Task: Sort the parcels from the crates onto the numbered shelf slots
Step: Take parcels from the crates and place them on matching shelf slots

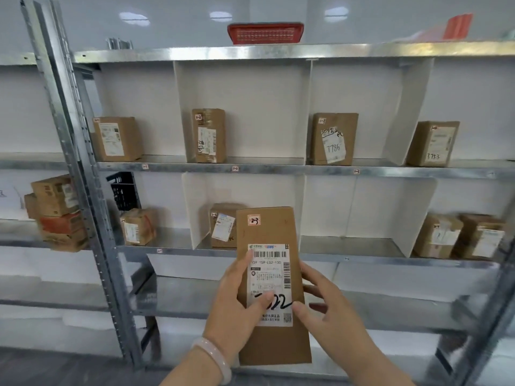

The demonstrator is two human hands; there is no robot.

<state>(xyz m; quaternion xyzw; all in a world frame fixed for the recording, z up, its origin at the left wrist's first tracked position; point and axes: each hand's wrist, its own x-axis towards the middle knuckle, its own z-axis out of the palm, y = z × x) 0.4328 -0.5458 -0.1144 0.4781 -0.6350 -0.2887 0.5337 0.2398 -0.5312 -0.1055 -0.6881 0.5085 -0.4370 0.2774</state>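
Observation:
I hold a tall brown cardboard parcel point(271, 229) upright in front of the metal shelf point(278, 169). It carries a small tag marked 2-3 and a white shipping label with handwritten digits. My left hand point(237, 302) grips its left edge, thumb across the label. My right hand point(326, 305) holds its right edge, fingers behind it. The parcel is level with the middle shelf row, partly covering the parcel point(223, 225) tagged 2-2. The slot to the right of it point(348, 243) holds nothing.
The upper row has one parcel per slot point(117, 139) point(209, 135) point(333, 139) point(433, 143). More parcels stand at lower left point(138, 225) and lower right point(459, 236). White dividers separate slots. A red crate point(264, 33) sits on top; stacked boxes point(57, 213) fill the neighbouring rack.

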